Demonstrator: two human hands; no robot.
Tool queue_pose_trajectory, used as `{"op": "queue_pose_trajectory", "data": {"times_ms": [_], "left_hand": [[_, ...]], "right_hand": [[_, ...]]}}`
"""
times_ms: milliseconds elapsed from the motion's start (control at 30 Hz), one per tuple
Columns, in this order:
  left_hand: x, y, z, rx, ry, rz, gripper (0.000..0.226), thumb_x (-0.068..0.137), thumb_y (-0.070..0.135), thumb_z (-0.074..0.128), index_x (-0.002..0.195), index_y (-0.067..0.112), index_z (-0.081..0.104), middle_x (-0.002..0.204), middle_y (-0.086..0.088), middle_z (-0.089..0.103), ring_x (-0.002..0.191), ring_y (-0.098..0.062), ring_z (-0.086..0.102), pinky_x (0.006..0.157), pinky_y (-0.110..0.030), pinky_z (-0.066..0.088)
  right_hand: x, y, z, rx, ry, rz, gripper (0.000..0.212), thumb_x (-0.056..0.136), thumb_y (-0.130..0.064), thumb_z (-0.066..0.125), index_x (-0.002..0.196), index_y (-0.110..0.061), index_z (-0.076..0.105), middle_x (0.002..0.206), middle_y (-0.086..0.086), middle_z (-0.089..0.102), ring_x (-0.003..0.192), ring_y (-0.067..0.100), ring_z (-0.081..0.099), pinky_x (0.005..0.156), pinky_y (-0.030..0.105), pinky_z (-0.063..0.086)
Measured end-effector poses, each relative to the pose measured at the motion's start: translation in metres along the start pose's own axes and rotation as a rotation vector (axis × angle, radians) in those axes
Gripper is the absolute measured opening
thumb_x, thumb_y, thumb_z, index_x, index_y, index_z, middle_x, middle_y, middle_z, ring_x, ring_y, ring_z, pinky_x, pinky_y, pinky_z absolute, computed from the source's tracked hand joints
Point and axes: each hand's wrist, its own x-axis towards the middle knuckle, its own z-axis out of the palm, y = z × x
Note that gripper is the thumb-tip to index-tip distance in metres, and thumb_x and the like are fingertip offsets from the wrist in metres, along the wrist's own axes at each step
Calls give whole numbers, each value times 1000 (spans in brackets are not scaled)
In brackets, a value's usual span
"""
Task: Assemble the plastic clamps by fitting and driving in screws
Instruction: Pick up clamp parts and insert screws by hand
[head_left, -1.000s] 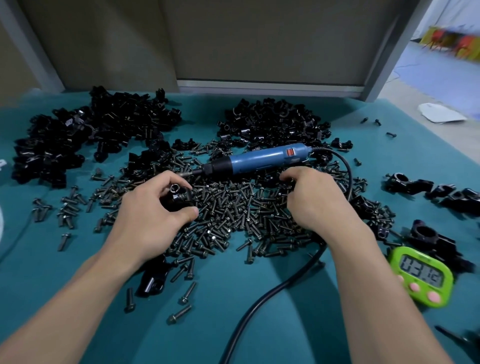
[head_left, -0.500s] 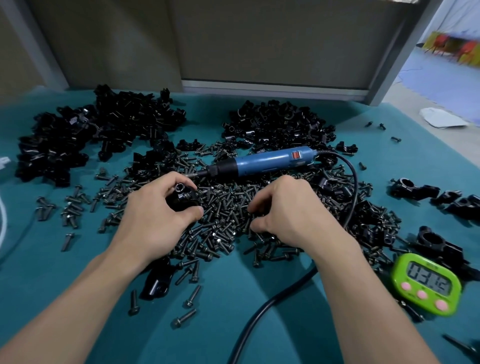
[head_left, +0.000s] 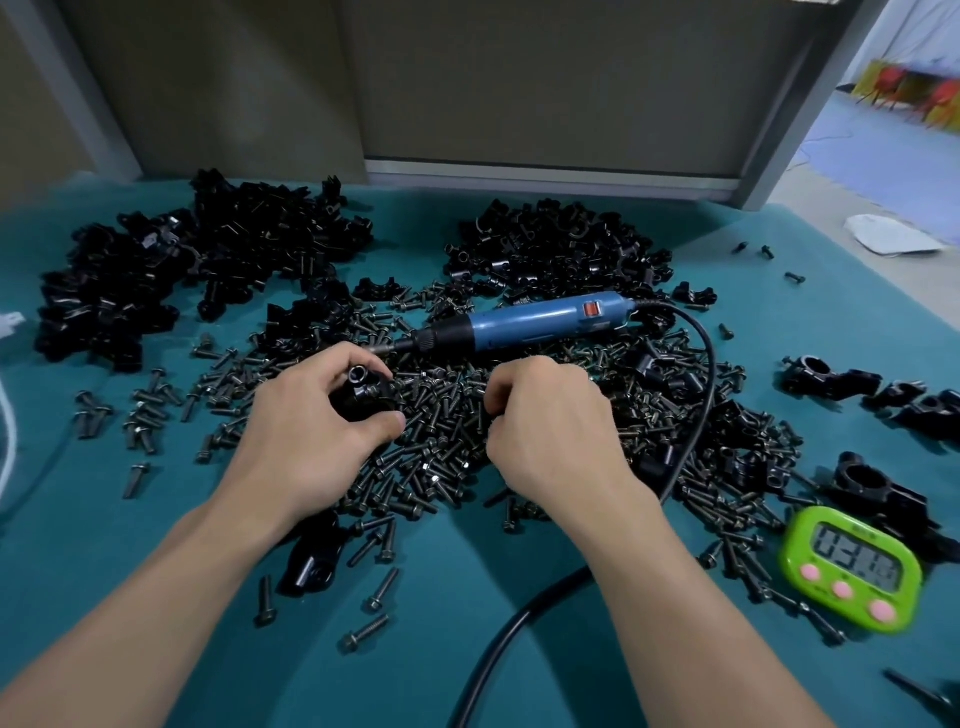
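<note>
Shifted left from beside the cable (head_left: 709, 384), the curled fingertips (head_left: 500, 391) of the right hand (head_left: 550, 431) now dig into the screw pile (head_left: 441, 457) at mid-frame; whether they pinch a screw I cannot tell. Just left, the left hand (head_left: 311, 441) wraps its fingers round a black clamp (head_left: 363, 397). Screw-picking seems in hand; next calls for seating one in the clamp's hole, then lifting the blue screwdriver (head_left: 535, 325) above.

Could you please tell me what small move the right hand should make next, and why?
Probably bring one of the screws to the clamp: the left hand grips the clamp with a hole facing up, the right hand curls into the screws, and the screwdriver lies untouched behind.
</note>
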Motion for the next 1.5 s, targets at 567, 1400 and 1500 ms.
{"op": "queue_pose_trajectory", "data": {"times_ms": [567, 1400, 1500], "left_hand": [[5, 7, -8, -533, -181, 5, 28, 76, 16, 85, 93, 34, 72, 97, -5, 78, 90, -26, 73, 80, -47, 55], [2, 13, -13, -636, -318, -6, 39, 55, 5, 91, 88, 21, 79, 90, -10, 75, 80, -18, 68, 72, -30, 58], [-1, 18, -12, -588, -248, 39, 39, 59, -5, 92, 88, 18, 83, 88, -9, 79, 78, -16, 74, 71, -24, 59]], "right_hand": [[8, 11, -13, 1359, -195, 203, 10, 94, 0, 68, 96, -7, 74, 76, 8, 71, 63, 13, 63, 57, 21, 52], [-9, -11, 1, 580, 65, -226, 10, 92, -24, 76, 87, -32, 78, 66, -13, 72, 59, 8, 71, 58, 29, 61], [-10, -19, 8, 453, 105, -150, 13, 95, -35, 71, 85, -29, 74, 58, -11, 64, 53, 4, 62, 48, 19, 49]]}}
